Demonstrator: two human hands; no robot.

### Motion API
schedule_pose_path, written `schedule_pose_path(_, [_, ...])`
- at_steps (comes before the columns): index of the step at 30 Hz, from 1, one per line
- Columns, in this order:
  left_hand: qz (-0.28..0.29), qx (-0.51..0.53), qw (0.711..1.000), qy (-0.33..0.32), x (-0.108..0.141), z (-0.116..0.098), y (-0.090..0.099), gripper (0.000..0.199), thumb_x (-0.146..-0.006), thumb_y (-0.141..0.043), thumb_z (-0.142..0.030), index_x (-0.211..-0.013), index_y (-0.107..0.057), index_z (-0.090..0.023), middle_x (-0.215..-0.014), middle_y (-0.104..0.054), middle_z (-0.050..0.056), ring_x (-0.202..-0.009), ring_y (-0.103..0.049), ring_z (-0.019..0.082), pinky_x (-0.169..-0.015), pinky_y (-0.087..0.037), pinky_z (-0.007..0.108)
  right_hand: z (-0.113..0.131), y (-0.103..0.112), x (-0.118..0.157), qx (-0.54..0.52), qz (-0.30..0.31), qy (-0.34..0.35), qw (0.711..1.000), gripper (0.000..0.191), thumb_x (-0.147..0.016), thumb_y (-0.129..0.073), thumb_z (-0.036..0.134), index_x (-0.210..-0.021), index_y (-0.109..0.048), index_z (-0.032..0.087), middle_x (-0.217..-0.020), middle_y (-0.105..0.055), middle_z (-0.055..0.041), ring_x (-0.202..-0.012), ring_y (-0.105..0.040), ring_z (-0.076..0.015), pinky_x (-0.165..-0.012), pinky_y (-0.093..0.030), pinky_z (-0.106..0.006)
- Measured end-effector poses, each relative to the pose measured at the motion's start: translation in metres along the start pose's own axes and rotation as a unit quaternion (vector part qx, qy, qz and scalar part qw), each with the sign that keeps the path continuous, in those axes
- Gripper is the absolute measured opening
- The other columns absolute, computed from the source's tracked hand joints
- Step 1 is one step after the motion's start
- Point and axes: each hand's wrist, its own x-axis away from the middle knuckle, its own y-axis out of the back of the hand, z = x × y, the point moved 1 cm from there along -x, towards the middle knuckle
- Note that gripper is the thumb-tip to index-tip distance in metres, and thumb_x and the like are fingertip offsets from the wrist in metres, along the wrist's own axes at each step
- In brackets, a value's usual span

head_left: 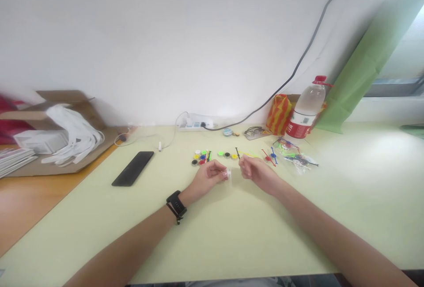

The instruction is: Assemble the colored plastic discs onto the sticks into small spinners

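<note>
My left hand (208,176), with a black watch on its wrist, pinches a small clear and white piece (228,173) between thumb and fingers. To its right, my right hand (253,170) is closed with the fingers curled; anything inside its pinch is too small to make out. The hands are apart. Just beyond them lie small round pieces in several colours, among them a green one (221,153), a black one (227,155) and a yellow one (234,156). Thin red (269,158) and blue (273,155) sticks lie right of my right hand.
A black phone (133,168) lies at left, near a cardboard box (99,123) with white straps. A power strip (195,124) stands against the wall. At right are a large bottle (304,110), a red and yellow bag (278,114) and plastic bags of coloured parts (300,161).
</note>
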Motion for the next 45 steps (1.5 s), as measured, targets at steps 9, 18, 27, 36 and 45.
schedule_pose_path(9, [0.002,-0.003,1.0,-0.014,0.0,0.001,0.001,0.034,-0.08,-0.084,-0.04,-0.094,-0.064,-0.017,-0.089,-0.073,0.005,-0.087,-0.074,0.02,-0.087,-0.06,0.037,-0.006,-0.007,0.0,0.125,-0.013,-0.001,0.992,0.041,-0.084,-0.071,0.06,-0.081,-0.061,0.02,-0.07,-0.051,0.0025,-0.06,-0.043,-0.0119,-0.057,-0.034,-0.027])
schedule_pose_path(18, [0.009,-0.02,1.0,-0.005,0.001,-0.002,-0.001,0.036,-0.078,-0.084,-0.043,-0.092,-0.063,-0.017,-0.084,-0.071,0.004,-0.079,-0.072,0.018,-0.074,-0.058,0.032,-0.009,-0.011,0.002,0.157,0.046,-0.017,0.986,0.045,-0.085,-0.068,0.064,-0.091,-0.064,0.02,-0.083,-0.063,-0.0015,-0.064,-0.053,-0.012,-0.057,-0.042,-0.026])
schedule_pose_path(27, [0.012,-0.157,0.985,-0.076,0.006,-0.008,-0.004,0.035,-0.078,-0.082,-0.045,-0.094,-0.067,-0.018,-0.075,-0.062,0.0,-0.067,-0.057,0.014,-0.062,-0.044,0.026,-0.005,-0.018,0.008,0.123,0.104,-0.017,0.987,0.042,-0.084,-0.072,0.061,-0.088,-0.066,0.02,-0.081,-0.065,-0.0018,-0.07,-0.058,-0.0149,-0.068,-0.05,-0.03])
schedule_pose_path(36, [0.034,-0.208,0.974,-0.08,0.009,-0.006,-0.012,0.02,-0.083,-0.076,-0.034,-0.089,-0.065,-0.019,-0.088,-0.07,0.003,-0.08,-0.063,0.018,-0.07,-0.048,0.028,-0.012,-0.022,0.008,0.081,0.107,-0.023,0.991,0.042,-0.077,-0.082,0.052,-0.088,-0.056,0.021,-0.08,-0.062,0.0016,-0.071,-0.058,-0.0135,-0.066,-0.047,-0.028])
schedule_pose_path(45, [0.037,-0.185,0.981,-0.052,0.008,-0.002,-0.01,0.037,-0.075,-0.084,-0.041,-0.073,-0.055,-0.018,-0.07,-0.058,-0.004,-0.064,-0.049,0.011,-0.058,-0.036,0.023,-0.01,-0.025,0.009,0.06,0.09,-0.039,0.993,0.042,-0.081,-0.08,0.051,-0.087,-0.049,0.023,-0.068,-0.06,0.0045,-0.065,-0.052,-0.0128,-0.063,-0.04,-0.026])
